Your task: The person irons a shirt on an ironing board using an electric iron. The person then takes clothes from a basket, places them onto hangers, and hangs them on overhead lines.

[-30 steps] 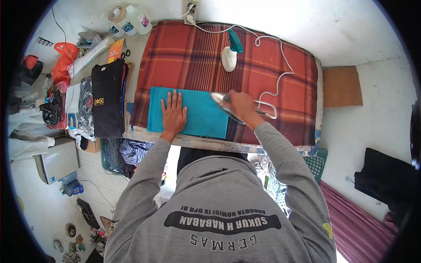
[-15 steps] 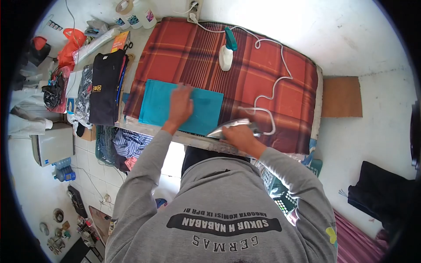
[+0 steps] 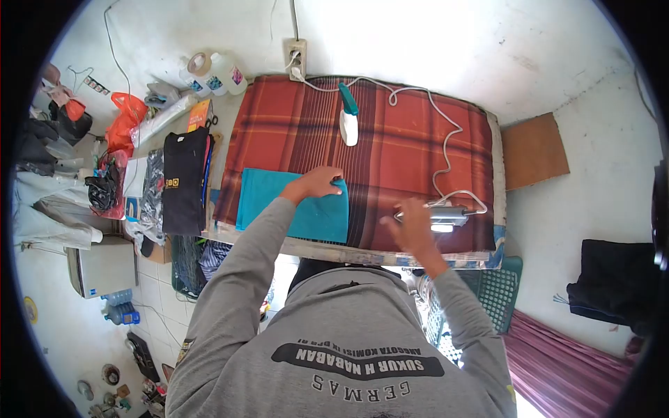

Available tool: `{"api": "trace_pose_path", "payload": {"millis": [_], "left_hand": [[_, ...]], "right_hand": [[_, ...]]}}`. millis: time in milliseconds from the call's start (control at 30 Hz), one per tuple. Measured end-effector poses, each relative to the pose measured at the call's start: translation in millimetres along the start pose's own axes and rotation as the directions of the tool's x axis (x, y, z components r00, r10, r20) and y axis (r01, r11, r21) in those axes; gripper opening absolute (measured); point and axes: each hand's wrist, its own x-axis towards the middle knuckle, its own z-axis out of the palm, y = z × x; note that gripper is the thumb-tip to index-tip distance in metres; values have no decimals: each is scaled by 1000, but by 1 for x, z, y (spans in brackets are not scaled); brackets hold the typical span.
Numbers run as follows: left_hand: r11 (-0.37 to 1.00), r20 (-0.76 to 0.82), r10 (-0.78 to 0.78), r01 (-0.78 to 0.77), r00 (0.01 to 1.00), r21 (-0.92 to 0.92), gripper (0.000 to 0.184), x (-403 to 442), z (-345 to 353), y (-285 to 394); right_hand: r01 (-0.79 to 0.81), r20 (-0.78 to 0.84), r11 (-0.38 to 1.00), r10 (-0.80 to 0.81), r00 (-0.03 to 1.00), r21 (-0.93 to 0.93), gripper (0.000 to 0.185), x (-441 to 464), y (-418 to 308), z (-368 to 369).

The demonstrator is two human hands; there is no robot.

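Note:
A folded teal cloth (image 3: 293, 216) lies on the red plaid ironing surface (image 3: 404, 132). My left hand (image 3: 315, 184) is at its upper right corner, fingers and thumb pinching the cloth's edge. To the right, my right hand (image 3: 414, 228) is empty with its fingers apart, slightly blurred. The iron (image 3: 447, 217) rests on the plaid surface just right of that hand, partly hidden by it, its cord running up to the wall socket. A white spray bottle (image 3: 349, 127) with a green head stands beyond the cloth.
A stack of dark folded shirts (image 3: 185, 182) lies left of the plaid surface, with wrapped garments beside it. Bottles (image 3: 226, 75) stand at the back left. A piece of cardboard (image 3: 535, 151) is at the right, and a green basket (image 3: 498, 292) sits below the right front edge.
The iron has moved from the cloth's right side onto the plaid surface at the right, and my right hand has let it go. My left hand has shifted to the cloth's upper right corner.

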Motion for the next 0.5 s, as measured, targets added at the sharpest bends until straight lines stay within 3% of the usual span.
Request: {"api": "trace_pose_path", "payload": {"millis": [33, 100, 133, 200, 233, 300, 367, 400, 467, 500], "left_hand": [[999, 7, -20, 20, 1000, -48, 32, -14, -21, 19], [996, 17, -42, 44, 999, -81, 30, -47, -58, 44], [984, -52, -64, 54, 997, -171, 27, -66, -74, 49], [939, -165, -135, 73, 977, -336, 24, -110, -116, 71], [906, -208, -180, 79, 961, -415, 23, -133, -139, 82], [919, -345, -179, 31, 921, -392, 21, -173, -175, 70], [800, -438, -332, 3, 835, -600, 20, -204, -208, 71], [802, -452, -330, -6, 829, -597, 20, -208, -217, 65], [840, -646, -295, -132, 704, -527, 23, -209, -241, 50], [842, -660, -291, -143, 693, -521, 23, -208, -254, 40]], "right_hand": [[29, 27, 985, -34, 999, 171, 56, -1, -20, 12], [-8, 53, 943, -11, 999, 332, 50, 1, -61, 43], [-4, 46, 939, -12, 999, 343, 50, 8, -76, 49], [18, 194, 863, -134, 972, 505, 40, 29, -101, 59], [32, 186, 858, -148, 971, 512, 40, 44, -110, 57], [200, 89, 826, -288, 953, 527, 28, 83, -128, 36], [229, 59, 842, -294, 954, 489, 23, 130, -156, -16], [234, 89, 854, -308, 947, 465, 24, 156, -165, -38], [367, 4, 863, -393, 920, 346, 23, 208, -185, -69], [306, 45, 870, -349, 936, 386, 23, 231, -194, -79]]}}
